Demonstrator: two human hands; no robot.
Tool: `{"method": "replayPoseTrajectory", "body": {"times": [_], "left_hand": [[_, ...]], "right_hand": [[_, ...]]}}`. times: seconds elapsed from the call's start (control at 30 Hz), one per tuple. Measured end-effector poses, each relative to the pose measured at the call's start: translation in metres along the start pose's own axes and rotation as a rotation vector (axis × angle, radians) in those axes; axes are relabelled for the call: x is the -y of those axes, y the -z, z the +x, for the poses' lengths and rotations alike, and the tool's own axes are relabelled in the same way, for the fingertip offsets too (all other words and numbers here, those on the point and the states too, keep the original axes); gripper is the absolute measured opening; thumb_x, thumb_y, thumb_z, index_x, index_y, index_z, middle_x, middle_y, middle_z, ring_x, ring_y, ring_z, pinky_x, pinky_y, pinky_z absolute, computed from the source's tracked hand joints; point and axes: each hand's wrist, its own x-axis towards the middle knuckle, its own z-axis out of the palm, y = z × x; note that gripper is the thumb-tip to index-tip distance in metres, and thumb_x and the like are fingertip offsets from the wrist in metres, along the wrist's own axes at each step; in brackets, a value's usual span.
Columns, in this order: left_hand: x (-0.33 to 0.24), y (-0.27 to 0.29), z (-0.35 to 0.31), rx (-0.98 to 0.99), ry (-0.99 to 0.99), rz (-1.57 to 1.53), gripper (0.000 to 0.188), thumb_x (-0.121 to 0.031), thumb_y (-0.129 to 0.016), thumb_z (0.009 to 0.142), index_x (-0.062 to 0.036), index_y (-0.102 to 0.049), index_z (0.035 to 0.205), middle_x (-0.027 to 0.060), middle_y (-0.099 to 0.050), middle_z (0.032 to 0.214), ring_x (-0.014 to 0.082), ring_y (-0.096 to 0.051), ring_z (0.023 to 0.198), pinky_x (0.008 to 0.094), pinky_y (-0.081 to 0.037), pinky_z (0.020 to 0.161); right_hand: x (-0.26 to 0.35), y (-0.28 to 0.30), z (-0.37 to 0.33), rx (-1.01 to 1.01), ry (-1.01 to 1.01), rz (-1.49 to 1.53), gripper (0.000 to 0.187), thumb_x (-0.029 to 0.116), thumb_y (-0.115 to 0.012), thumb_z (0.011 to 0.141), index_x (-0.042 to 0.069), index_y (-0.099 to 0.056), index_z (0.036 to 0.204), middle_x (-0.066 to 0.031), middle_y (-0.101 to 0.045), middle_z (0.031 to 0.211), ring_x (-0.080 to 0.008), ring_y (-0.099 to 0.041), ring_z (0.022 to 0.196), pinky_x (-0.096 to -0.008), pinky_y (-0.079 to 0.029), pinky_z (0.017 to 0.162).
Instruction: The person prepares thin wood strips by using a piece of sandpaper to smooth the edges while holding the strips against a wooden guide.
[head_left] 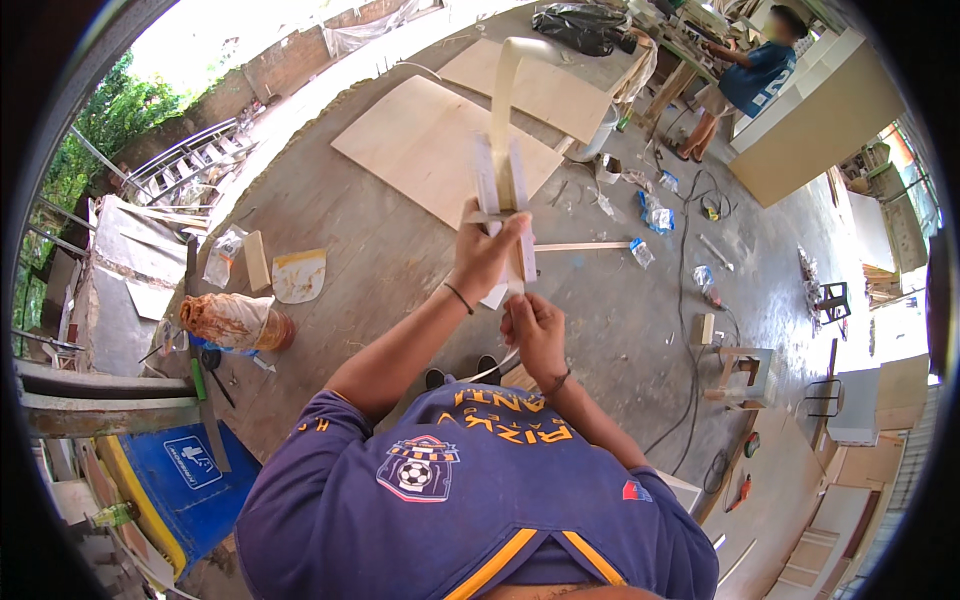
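Note:
My left hand (482,252) is closed around a pale, narrow trough-like holder (487,180) with two upright sides, its far end slightly blurred. A long cream strip, like edge banding, (504,100) runs through the holder and curls over at its far end. Close below, my right hand (536,332) has its fingers pinched at the near end of the strip, just under the holder. A lighter length of strip hangs down from my right hand towards my shirt. Exactly how the strip sits inside the holder is hidden by my left hand.
Large plywood sheets (420,150) lie on the floor ahead. On the left stand a glue-stained container (235,322) and a wood block (257,260). Cables (690,330) and plastic bags (655,214) lie on the right. A person (755,75) works at a far bench.

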Motion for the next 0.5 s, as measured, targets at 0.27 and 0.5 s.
{"method": "replayPoseTrajectory", "body": {"times": [0.27,0.5], "left_hand": [[-0.012,0.006,0.020,-0.022,0.110,-0.110,0.040,-0.028,-0.068,0.083,-0.0005,-0.044,0.100,0.0087,-0.058,0.079,0.0163,-0.063,0.066,0.0293,-0.052,0.055],[-0.007,0.002,0.005,0.018,0.108,0.007,0.045,-0.029,-0.066,0.084,0.0026,-0.042,0.105,0.0129,-0.058,0.088,0.0192,-0.064,0.071,0.0305,-0.055,0.063]], "right_hand": [[-0.013,-0.007,-0.008,0.031,-0.034,0.157,0.031,0.026,-0.049,0.096,-0.002,-0.058,0.087,-0.0048,-0.059,0.066,-0.0100,-0.054,0.052,-0.0225,-0.045,0.050],[0.000,-0.008,0.015,-0.047,-0.023,0.097,0.031,0.024,-0.050,0.095,-0.004,-0.059,0.084,-0.0069,-0.061,0.066,-0.0089,-0.053,0.050,-0.0218,-0.043,0.047]]}}
